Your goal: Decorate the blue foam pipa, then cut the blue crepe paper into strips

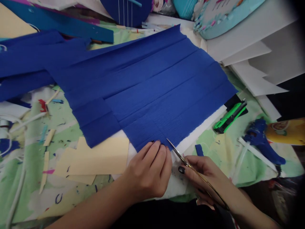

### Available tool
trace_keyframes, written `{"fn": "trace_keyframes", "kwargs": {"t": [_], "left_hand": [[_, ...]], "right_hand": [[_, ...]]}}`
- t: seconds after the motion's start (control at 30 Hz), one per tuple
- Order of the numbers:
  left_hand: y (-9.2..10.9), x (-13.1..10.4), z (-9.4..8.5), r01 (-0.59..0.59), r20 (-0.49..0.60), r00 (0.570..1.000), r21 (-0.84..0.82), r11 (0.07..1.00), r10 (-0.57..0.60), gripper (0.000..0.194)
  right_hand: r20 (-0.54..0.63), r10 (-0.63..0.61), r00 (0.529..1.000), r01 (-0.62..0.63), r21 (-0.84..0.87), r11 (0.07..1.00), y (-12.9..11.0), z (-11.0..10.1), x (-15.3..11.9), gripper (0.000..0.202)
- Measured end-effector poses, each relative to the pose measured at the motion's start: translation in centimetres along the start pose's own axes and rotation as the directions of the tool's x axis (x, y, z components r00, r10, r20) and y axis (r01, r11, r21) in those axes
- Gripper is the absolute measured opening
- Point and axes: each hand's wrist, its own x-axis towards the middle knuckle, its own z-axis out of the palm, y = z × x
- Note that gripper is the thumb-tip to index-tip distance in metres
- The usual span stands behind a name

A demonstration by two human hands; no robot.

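A large sheet of creased blue crepe paper (152, 86) spreads over the table. At its near edge, my left hand (150, 168) is closed on the paper with the fingers curled together. My right hand (205, 178) grips gold-handled scissors (184, 160), whose narrow blades point up and left. Their tip lies at the paper's near edge, just right of my left fingers. The blades look nearly together. Part of the handles is hidden by my right hand.
Right of the paper lie a green utility knife (230, 117) and a blue glue gun (264, 143). Cream card pieces (95, 159) sit at the left front. White sheets (252, 35) stand at the back right. A white cord (17, 187) runs along the left, near scattered scraps.
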Motion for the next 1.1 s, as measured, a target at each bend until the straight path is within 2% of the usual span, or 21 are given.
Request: {"fn": "trace_keyframes", "kwargs": {"t": [0.27, 0.5, 0.67, 0.8, 0.97, 1.1], "left_hand": [[0.1, 0.1, 0.2, 0.015, -0.057, 0.998, -0.047, 0.999, -0.018, 0.021], [0.2, 0.1, 0.3, 0.021, -0.056, 0.998, -0.063, 0.998, -0.025, 0.021], [0.1, 0.2, 0.3, 0.025, -0.074, 0.997, -0.064, 0.998, -0.03, 0.022], [0.1, 0.2, 0.1, 0.035, -0.084, 0.996, -0.071, 0.997, -0.041, 0.021], [0.1, 0.1, -0.1, 0.031, -0.084, 0.996, -0.08, 0.996, -0.037, 0.024], [0.2, 0.1, -0.1, 0.034, -0.103, 0.994, -0.084, 0.996, -0.042, 0.025]], "right_hand": [[-0.029, 0.038, 0.999, -0.038, -0.005, 0.999, -0.2, 0.3, 0.0, 0.042], [-0.026, 0.04, 0.999, -0.041, -0.042, 0.998, -0.1, 0.1, 0.1, 0.04], [-0.04, -0.08, 0.996, 0.075, -0.128, 0.989, -0.2, 0.2, 0.0, 0.035], [-0.004, -0.16, 0.987, 0.158, -0.146, 0.977, -1.1, 0.3, -0.3, 0.039], [0.042, -0.142, 0.989, 0.147, -0.153, 0.977, -2.3, 0.4, -0.5, 0.04], [0.032, -0.108, 0.994, 0.112, -0.172, 0.979, -2.2, 0.4, -0.2, 0.04]]}}
